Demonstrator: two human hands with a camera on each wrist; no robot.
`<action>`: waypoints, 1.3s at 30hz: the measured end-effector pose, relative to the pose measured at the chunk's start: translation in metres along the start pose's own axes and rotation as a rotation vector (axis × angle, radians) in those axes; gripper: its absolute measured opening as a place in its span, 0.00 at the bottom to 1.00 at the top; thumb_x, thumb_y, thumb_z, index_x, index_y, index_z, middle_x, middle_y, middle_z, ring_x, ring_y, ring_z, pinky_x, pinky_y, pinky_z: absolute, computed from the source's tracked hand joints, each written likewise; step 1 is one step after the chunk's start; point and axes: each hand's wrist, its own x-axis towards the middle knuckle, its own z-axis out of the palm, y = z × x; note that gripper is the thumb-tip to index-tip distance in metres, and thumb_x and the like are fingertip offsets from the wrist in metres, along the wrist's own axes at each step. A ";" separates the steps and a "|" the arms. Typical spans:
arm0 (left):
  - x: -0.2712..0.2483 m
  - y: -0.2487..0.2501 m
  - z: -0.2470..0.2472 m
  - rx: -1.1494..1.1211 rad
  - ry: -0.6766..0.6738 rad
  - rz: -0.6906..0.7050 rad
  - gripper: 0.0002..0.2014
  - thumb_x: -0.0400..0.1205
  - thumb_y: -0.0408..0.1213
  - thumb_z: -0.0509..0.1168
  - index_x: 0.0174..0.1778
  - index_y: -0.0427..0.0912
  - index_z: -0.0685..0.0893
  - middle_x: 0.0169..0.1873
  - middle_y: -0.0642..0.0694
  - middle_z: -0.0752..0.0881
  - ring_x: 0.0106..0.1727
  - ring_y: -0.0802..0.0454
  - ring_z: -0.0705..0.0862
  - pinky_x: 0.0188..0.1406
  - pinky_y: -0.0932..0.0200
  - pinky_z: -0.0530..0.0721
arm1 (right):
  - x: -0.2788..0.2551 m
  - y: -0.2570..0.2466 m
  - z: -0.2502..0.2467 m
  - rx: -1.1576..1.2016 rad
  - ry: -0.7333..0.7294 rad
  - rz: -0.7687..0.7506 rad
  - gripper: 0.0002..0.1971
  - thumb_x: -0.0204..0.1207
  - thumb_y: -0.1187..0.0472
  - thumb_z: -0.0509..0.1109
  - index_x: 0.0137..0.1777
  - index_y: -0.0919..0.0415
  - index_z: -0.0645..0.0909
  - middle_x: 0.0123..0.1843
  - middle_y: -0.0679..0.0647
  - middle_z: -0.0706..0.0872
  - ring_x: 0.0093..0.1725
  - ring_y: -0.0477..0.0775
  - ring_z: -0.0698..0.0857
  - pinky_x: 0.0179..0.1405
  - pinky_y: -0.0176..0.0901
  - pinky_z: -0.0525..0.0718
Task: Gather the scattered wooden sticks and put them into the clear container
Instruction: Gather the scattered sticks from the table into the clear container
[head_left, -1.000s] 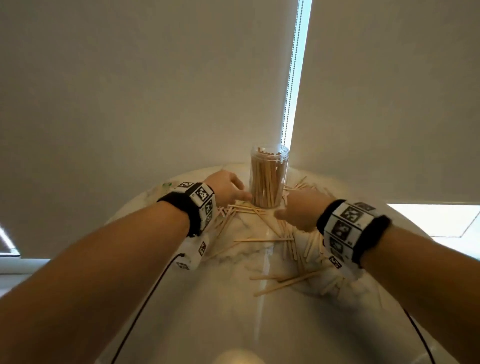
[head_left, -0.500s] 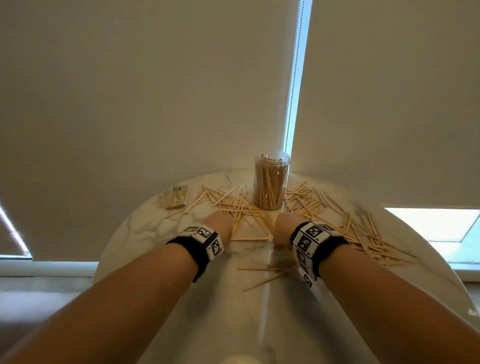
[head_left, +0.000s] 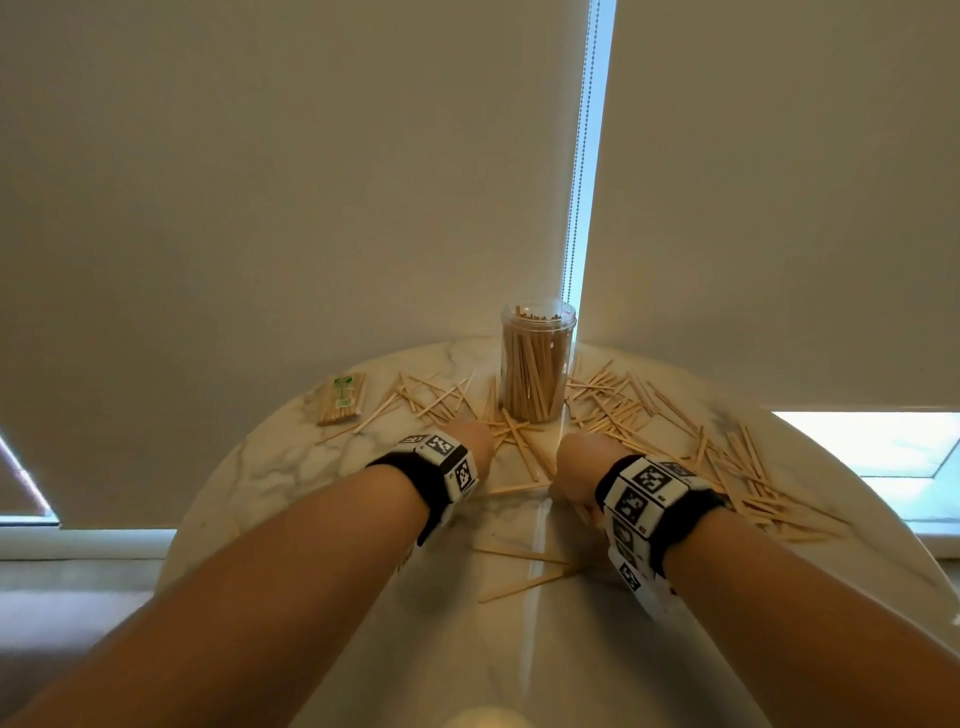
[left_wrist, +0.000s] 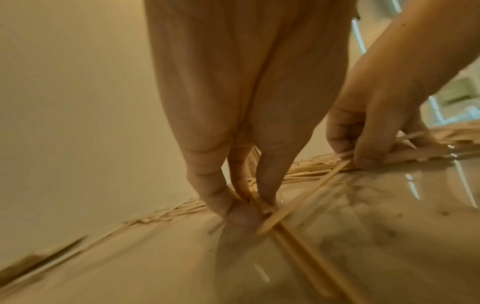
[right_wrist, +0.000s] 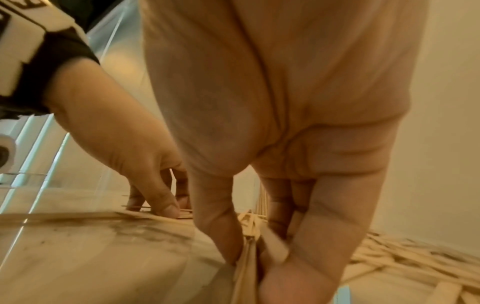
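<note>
A clear container (head_left: 537, 358), packed with upright wooden sticks, stands at the far middle of the round marble table (head_left: 291, 467). Loose wooden sticks (head_left: 670, 447) lie scattered to its left, right and front. My left hand (head_left: 470, 440) is down on the sticks just in front-left of the container. In the left wrist view the left hand (left_wrist: 246, 205) pinches a few sticks (left_wrist: 293, 207) between thumb and fingers against the tabletop. My right hand (head_left: 574, 462) is front-right of the container. The right wrist view shows the right hand (right_wrist: 259, 257) pinching a small bundle of sticks (right_wrist: 245, 273).
A wrapped packet of sticks (head_left: 340, 400) lies at the table's far left. A few single sticks (head_left: 524, 584) lie nearer me between my forearms. Closed roller blinds (head_left: 260, 182) with a bead chain (head_left: 579, 182) hang behind the table. Bright window strips show low at both sides.
Both hands have drawn back from beside the container and dropped onto the sticks in front of it. The head view has shifted, so more of the table shows.
</note>
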 end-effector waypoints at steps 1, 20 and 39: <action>0.000 0.002 0.000 0.038 -0.022 0.011 0.13 0.86 0.36 0.65 0.64 0.35 0.84 0.61 0.42 0.85 0.63 0.42 0.85 0.58 0.54 0.83 | 0.001 0.001 0.001 -0.024 0.018 -0.012 0.16 0.86 0.56 0.65 0.66 0.66 0.82 0.60 0.58 0.86 0.58 0.58 0.86 0.54 0.43 0.83; -0.017 -0.002 0.016 -1.365 0.157 -0.051 0.21 0.88 0.42 0.51 0.73 0.36 0.72 0.49 0.36 0.81 0.45 0.40 0.83 0.42 0.51 0.83 | -0.014 0.030 -0.015 0.800 0.254 -0.032 0.06 0.77 0.63 0.72 0.41 0.65 0.85 0.38 0.60 0.92 0.38 0.56 0.93 0.46 0.55 0.93; -0.033 -0.003 0.003 -1.655 0.319 0.232 0.12 0.91 0.48 0.53 0.51 0.47 0.77 0.29 0.50 0.78 0.30 0.52 0.80 0.45 0.45 0.83 | -0.026 0.004 -0.033 0.541 0.620 -0.179 0.11 0.84 0.56 0.65 0.64 0.55 0.82 0.60 0.53 0.86 0.55 0.52 0.85 0.57 0.44 0.84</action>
